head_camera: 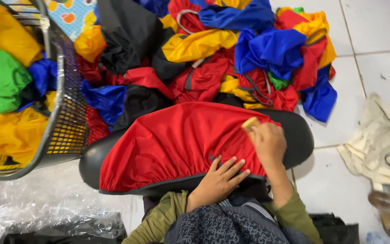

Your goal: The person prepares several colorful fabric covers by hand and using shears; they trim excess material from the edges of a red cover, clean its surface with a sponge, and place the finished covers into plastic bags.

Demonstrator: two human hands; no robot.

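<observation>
The big heap of coloured nylon covers (231, 54) fills the floor ahead of us, and it crowds the black oval form (301, 135). Over this form our red elastic-edged fabric cover (172, 140) is stretched. We should keep it taut while rubbing. The wire basket (64, 113) of more covers stands at the left. Our left hand (217, 180) lies flat, fingers spread, pressing the cloth. Our right hand (269, 142) is closed around a small tan block (250, 123).

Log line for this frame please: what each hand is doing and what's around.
left hand flat on red cover | right hand holds small tan piece on cover | cover stretched over black form | wire basket left
</observation>
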